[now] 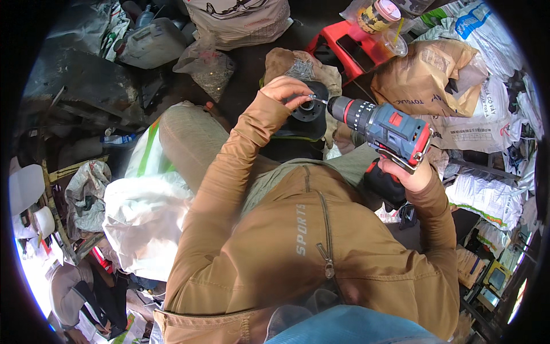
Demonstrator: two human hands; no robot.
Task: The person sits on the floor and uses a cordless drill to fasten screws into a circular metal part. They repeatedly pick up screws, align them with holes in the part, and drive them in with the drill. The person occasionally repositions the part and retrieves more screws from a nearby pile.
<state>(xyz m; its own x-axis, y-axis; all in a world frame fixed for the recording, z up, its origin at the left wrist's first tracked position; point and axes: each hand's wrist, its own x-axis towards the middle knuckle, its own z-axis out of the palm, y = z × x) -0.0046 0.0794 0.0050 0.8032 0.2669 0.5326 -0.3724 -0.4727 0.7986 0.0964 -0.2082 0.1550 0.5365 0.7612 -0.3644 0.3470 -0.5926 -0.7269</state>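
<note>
My right hand is wrapped round the handle of a blue and black cordless drill with red accents. Its chuck points left, and a short bit reaches toward my left hand. The left thumb and fingers are pinched on a small silvery screw at the tip of the bit. Just under the screw is a black plastic part with a round collar, in front of my lap. Behind it, a heap of loose screws lies on a brownish cloth.
A red stool at the back right bears a phone and drink cups. A brown paper sack stands to the right. A clear bag of small hardware and a grey jerrycan lie at the back left. White sacks sit by my left side.
</note>
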